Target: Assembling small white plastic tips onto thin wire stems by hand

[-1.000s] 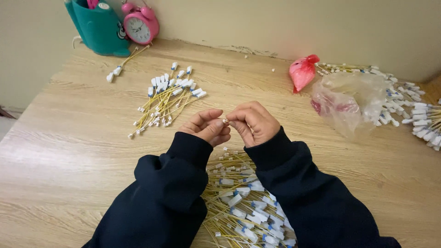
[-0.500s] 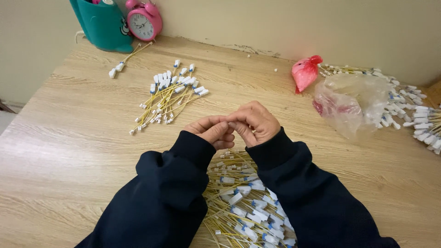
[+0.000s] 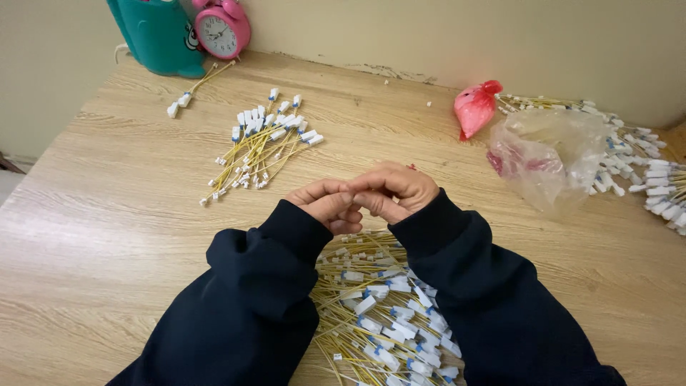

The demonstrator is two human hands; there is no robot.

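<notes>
Yellow cables (image 3: 379, 314) with white and blue plastic connectors lay heaped just under my wrists on the wooden table (image 3: 107, 236), close for picking. My left hand (image 3: 325, 205) and right hand (image 3: 393, 193) met fingertip to fingertip, pinched together; whatever sat between them was hidden. A sorted bundle (image 3: 261, 146) lay fanned beyond, near the crinkled clear bag (image 3: 550, 154).

A clear, crumpled plastic bag (image 3: 549, 154) is lying at the right of the wooden table (image 3: 107, 236), with something reddish showing through its film. Just beside it, toward the wall, a small pink-red bag (image 3: 474, 107), knotted at its top, is sitting upright. Both bags are lying well apart from the person's joined hands. No labels, signs or screens are showing.
</notes>
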